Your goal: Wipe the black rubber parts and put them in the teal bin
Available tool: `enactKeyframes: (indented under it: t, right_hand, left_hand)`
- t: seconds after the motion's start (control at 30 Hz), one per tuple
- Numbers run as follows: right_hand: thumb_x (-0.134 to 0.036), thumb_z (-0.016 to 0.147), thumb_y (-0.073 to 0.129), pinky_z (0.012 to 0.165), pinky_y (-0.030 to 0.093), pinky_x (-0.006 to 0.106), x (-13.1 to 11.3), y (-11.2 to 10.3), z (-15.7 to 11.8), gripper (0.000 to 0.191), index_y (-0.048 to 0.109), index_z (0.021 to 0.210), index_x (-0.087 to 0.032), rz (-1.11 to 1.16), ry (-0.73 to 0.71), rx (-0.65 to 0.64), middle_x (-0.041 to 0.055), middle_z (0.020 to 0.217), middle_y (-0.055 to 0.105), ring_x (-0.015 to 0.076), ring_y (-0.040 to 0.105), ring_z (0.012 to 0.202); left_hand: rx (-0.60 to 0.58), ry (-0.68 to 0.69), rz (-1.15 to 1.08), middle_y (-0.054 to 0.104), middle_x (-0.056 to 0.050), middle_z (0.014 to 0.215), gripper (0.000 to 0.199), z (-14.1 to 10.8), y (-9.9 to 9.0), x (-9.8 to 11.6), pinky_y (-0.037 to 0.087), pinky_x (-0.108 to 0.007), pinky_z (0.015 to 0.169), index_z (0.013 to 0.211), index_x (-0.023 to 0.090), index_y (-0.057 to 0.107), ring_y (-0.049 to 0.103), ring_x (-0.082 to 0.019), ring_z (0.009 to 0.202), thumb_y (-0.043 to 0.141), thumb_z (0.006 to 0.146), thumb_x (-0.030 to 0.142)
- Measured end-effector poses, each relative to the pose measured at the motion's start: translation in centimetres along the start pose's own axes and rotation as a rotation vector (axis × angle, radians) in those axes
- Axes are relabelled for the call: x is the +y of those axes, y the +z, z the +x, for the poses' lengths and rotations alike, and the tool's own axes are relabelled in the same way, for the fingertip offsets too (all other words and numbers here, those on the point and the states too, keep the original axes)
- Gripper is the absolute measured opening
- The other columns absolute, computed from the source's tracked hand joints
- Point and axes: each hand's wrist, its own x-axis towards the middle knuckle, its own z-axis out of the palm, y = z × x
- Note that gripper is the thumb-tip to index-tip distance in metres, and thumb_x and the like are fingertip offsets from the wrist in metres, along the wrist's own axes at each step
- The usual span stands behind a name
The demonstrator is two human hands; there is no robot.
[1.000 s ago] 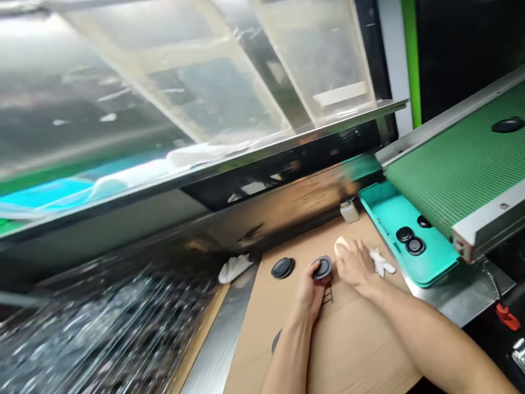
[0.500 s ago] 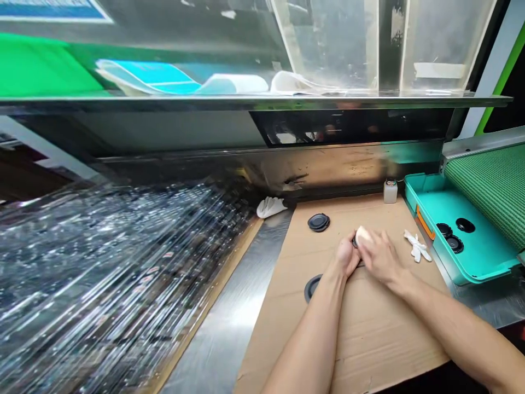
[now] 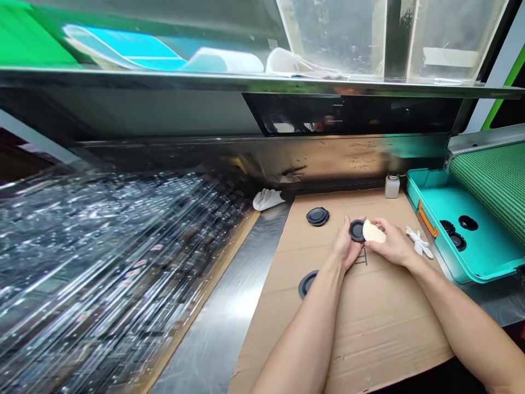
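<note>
My left hand (image 3: 345,244) is closed on a round black plastic cap (image 3: 357,230), its dished face turned up. In my right hand (image 3: 391,243) a cream-coloured wiping pad (image 3: 374,232) is pinched; its edge is at the cap's right rim, and I cannot tell whether they touch. Beyond my left hand a stack of black discs (image 3: 318,216) lies on the cardboard sheet (image 3: 369,328). Another black disc (image 3: 307,283) lies nearer me, partly hidden by my left forearm.
At right stands a teal tray (image 3: 484,257) holding several black caps, beside a green conveyor belt (image 3: 496,180). A white glove (image 3: 419,241) and a small bottle (image 3: 392,186) lie near it. Clear-wrapped goods (image 3: 102,273) fill the left. A metal shelf (image 3: 246,82) crosses above.
My right hand has drawn back to the right with the pad, uncovering the black cap in my left hand. The camera view has tipped slightly down.
</note>
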Motion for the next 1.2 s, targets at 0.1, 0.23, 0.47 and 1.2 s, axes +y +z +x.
enactKeyframes:
  t: [0.1,0.23,0.47,1.2]
  right_hand:
    - [-0.035,0.083,0.068,0.087,0.051,0.031,-0.3,0.3,-0.2,0.033,0.068,0.114,-0.025,0.045,-0.019,-0.057,0.0020,0.109,0.074,0.0208,0.068,0.098]
    - [-0.037,0.088,0.061,0.090,0.050,0.030,0.0,2.1,0.3,0.027,0.069,0.110,-0.023,0.156,-0.022,0.097,0.0016,0.107,0.075,0.0187,0.068,0.100]
    - [-0.041,0.089,0.061,0.084,0.051,0.031,0.7,1.6,0.6,0.030,0.069,0.113,-0.024,-0.035,0.012,0.103,0.0022,0.101,0.076,0.0205,0.069,0.091]
    - [-0.033,0.091,0.063,0.079,0.051,0.027,0.4,-0.7,1.2,0.022,0.065,0.108,-0.019,-0.143,-0.136,0.225,0.0054,0.099,0.073,0.0181,0.067,0.087]
  left_hand:
    - [-0.045,-0.045,-0.011,0.074,-0.015,0.098,0.049,-0.2,0.1,-0.3,0.058,-0.040,0.091,0.107,0.011,0.068,0.072,-0.025,0.098,0.038,0.104,0.048]
    - [-0.104,-0.081,-0.016,0.074,-0.016,0.098,0.048,-0.5,0.3,-0.8,0.057,-0.043,0.093,0.100,0.011,0.068,0.072,-0.027,0.101,0.036,0.104,0.046]
    - [-0.010,-0.057,-0.056,0.075,-0.016,0.097,0.045,-0.2,0.0,-0.7,0.059,-0.042,0.090,0.095,0.010,0.067,0.073,-0.026,0.099,0.036,0.105,0.041]
    - [-0.018,0.092,-0.138,0.075,-0.014,0.104,0.046,0.0,0.8,-1.1,0.056,-0.034,0.088,0.103,0.012,0.068,0.072,-0.023,0.100,0.036,0.104,0.046]
